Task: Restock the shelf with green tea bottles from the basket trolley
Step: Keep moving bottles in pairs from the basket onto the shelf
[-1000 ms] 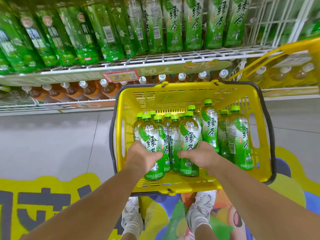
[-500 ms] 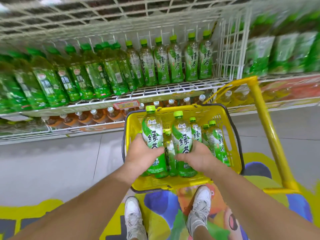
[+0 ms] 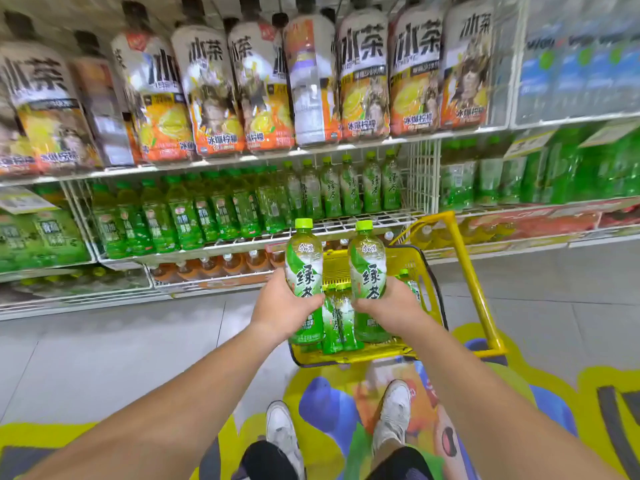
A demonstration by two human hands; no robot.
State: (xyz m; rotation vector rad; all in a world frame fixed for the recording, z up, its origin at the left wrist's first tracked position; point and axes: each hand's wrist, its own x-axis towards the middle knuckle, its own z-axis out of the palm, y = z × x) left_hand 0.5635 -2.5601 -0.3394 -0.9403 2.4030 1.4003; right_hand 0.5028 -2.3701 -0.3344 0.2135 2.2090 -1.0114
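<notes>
My left hand (image 3: 282,306) grips one green tea bottle (image 3: 304,263) upright, lifted above the yellow basket trolley (image 3: 424,271). My right hand (image 3: 391,308) grips a second green tea bottle (image 3: 367,265) beside it, also upright. Between my hands, more green tea bottles (image 3: 337,323) stand in the basket below. Ahead, the white wire shelf (image 3: 349,221) carries a row of matching green tea bottles (image 3: 349,188) toward its right end, with bare wire in front of them.
The trolley's yellow handle (image 3: 465,271) rises at the right. Large iced tea bottles (image 3: 363,74) fill the shelf above. Other green bottles (image 3: 180,216) sit to the left, amber bottles (image 3: 207,266) on the lowest shelf. My feet (image 3: 284,434) stand on a coloured floor sticker.
Both hands have lifted their bottles up out of the basket. The view has tilted upward, bringing the upper shelves into sight.
</notes>
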